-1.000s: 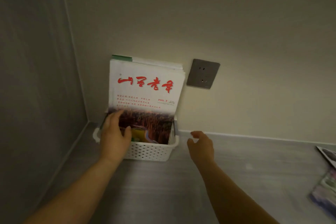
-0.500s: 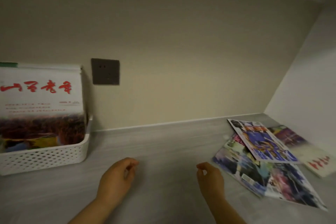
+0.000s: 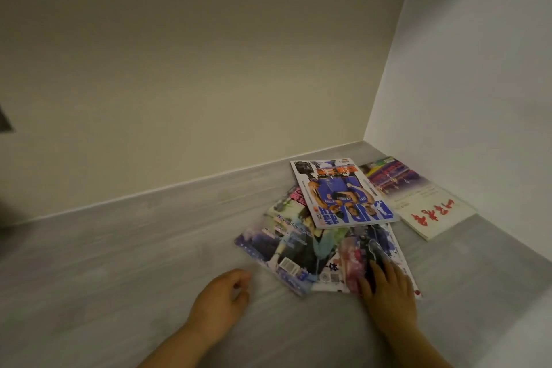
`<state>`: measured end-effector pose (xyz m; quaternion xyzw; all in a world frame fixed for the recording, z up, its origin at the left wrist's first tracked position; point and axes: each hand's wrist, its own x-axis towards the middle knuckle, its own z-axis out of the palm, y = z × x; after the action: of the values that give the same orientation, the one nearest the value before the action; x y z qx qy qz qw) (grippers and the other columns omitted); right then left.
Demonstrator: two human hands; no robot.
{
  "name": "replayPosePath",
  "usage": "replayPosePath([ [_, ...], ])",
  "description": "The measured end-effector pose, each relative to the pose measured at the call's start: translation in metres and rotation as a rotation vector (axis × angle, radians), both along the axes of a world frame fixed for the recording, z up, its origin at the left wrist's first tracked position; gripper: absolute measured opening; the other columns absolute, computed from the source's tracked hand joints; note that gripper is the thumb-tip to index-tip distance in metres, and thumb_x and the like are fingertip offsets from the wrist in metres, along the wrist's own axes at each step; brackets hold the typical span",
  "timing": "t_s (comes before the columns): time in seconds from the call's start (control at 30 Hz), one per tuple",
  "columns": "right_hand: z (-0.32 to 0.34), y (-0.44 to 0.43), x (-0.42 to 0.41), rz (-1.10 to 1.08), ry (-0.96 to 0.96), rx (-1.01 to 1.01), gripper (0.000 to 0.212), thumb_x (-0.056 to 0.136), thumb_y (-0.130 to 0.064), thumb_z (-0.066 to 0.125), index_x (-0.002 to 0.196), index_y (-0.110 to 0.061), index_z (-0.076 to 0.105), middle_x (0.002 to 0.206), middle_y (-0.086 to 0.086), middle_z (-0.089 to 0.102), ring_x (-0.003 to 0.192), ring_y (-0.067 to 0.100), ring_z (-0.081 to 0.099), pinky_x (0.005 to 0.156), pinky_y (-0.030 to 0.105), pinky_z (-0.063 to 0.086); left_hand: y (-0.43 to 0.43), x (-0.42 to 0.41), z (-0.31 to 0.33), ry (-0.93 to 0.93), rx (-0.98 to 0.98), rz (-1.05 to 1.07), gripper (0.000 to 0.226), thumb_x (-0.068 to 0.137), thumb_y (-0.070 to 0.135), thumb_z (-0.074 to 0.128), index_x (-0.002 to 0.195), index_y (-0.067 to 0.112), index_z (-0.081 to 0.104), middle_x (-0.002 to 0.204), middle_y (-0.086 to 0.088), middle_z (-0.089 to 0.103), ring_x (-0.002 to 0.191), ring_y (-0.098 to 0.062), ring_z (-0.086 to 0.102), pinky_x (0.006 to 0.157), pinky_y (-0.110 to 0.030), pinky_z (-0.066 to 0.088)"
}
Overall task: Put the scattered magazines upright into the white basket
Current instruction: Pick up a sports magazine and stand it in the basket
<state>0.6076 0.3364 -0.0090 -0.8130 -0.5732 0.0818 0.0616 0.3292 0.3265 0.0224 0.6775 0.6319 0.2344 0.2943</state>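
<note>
head view: four glossy paper magazines lie overlapped in the far right corner of the grey wood-grain countertop (image 3: 119, 263): blue basketball magazine (image 3: 343, 193) on top, pale-green one (image 3: 286, 243), pink-purple one (image 3: 366, 251), cream red-lettered one (image 3: 424, 206). right hand (image 3: 388, 293) rests flat on the pink-purple cover, gripping nothing; left hand (image 3: 221, 299) loosely curled, empty. white basket out of view. pulling the lower magazine could drag the top one off.

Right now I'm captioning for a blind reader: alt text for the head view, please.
A right hand rests flat on the nearest of four magazines lying overlapped in a grey counter corner; the left hand hovers loosely curled beside them.
</note>
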Motion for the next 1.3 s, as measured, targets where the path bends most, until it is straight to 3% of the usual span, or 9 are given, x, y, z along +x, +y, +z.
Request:
replayPosePath([
  [0.23,-0.023,0.013,0.013,0.055,0.028,0.021,0.059,0.09,-0.052,0.017,0.143,-0.026,0.007,0.155,0.004,0.002,0.142,0.023,-0.004,0.113,0.038,-0.005,0.069,0.109,0.0,-0.132,0.089,-0.008,0.026,0.085,0.009,0.055,0.11,0.01,0.059,0.124,-0.004,0.052,0.112,-0.018,0.05,0.094,-0.02,0.037],
  [0.33,-0.028,0.014,0.015,0.049,0.06,0.019,0.059,0.09,-0.052,0.016,0.143,-0.027,0.004,0.155,0.004,-0.002,0.142,0.023,-0.009,0.112,0.037,-0.009,0.118,0.155,0.0,-0.239,0.001,0.083,0.025,0.084,0.01,0.055,0.108,0.004,0.058,0.118,-0.014,0.06,0.1,-0.024,0.057,0.076,-0.015,0.04],
  [0.47,-0.028,0.016,0.017,0.058,0.085,0.009,0.061,0.09,-0.054,0.016,0.143,-0.027,0.002,0.155,0.003,-0.006,0.141,0.023,-0.013,0.106,0.034,-0.017,0.171,0.183,-0.008,-0.365,-0.217,0.283,0.046,0.08,0.02,0.063,0.12,0.004,0.047,0.121,-0.018,0.059,0.106,-0.033,0.058,0.09,-0.037,0.048],
  [0.6,-0.027,0.017,0.019,0.07,0.11,-0.023,0.062,0.089,-0.055,0.015,0.142,-0.028,-0.002,0.155,0.003,-0.011,0.14,0.023,-0.018,0.102,0.035,-0.022,0.194,0.187,-0.016,-0.138,-0.339,0.357,0.059,0.073,0.023,0.071,0.121,0.001,0.044,0.125,-0.018,0.055,0.11,-0.034,0.055,0.094,-0.039,0.047],
  [0.67,-0.028,0.017,0.019,0.073,0.116,-0.04,0.063,0.089,-0.055,0.015,0.142,-0.028,-0.003,0.154,0.003,-0.012,0.14,0.024,-0.019,0.102,0.036,-0.023,0.194,0.188,-0.015,-0.018,-0.373,0.318,0.048,0.074,0.023,0.069,0.113,0.0,0.051,0.119,-0.019,0.059,0.106,-0.034,0.057,0.092,-0.039,0.048],
  [0.8,-0.031,0.017,0.02,0.078,0.104,-0.026,0.063,0.089,-0.056,0.015,0.142,-0.027,-0.002,0.155,0.003,-0.01,0.14,0.023,-0.018,0.103,0.037,-0.022,0.189,0.192,-0.01,-0.033,-0.372,0.303,0.024,0.085,0.012,0.049,0.101,-0.004,0.058,0.113,-0.024,0.061,0.101,-0.036,0.058,0.087,-0.041,0.048],
  [1.0,-0.033,0.017,0.018,0.098,0.089,0.01,0.064,0.089,-0.055,0.016,0.142,-0.026,-0.002,0.155,0.004,-0.009,0.126,0.017,-0.031,0.104,0.039,-0.022,0.168,0.203,-0.011,0.144,-0.247,0.253,0.074,0.075,0.046,0.062,0.13,0.006,0.032,0.135,-0.017,0.039,0.125,-0.035,0.035,0.104,-0.044,0.03],
  [1.1,-0.033,0.016,0.019,0.101,0.106,0.026,0.064,0.088,-0.055,0.018,0.143,-0.025,0.001,0.155,0.004,-0.008,0.122,0.016,-0.033,0.103,0.037,-0.023,0.176,0.205,-0.007,0.218,-0.319,0.229,0.074,0.07,0.047,0.068,0.123,0.004,0.038,0.133,-0.016,0.044,0.125,-0.035,0.037,0.104,-0.043,0.03],
  [1.3,-0.035,0.013,0.02,0.106,0.113,0.049,0.063,0.089,-0.054,0.019,0.142,-0.025,0.002,0.155,0.004,-0.007,0.124,0.016,-0.032,0.103,0.036,-0.024,0.189,0.202,-0.012,0.064,-0.457,0.203,0.063,0.066,0.039,0.075,0.114,0.004,0.052,0.123,-0.018,0.055,0.115,-0.035,0.05,0.102,-0.045,0.039],
])
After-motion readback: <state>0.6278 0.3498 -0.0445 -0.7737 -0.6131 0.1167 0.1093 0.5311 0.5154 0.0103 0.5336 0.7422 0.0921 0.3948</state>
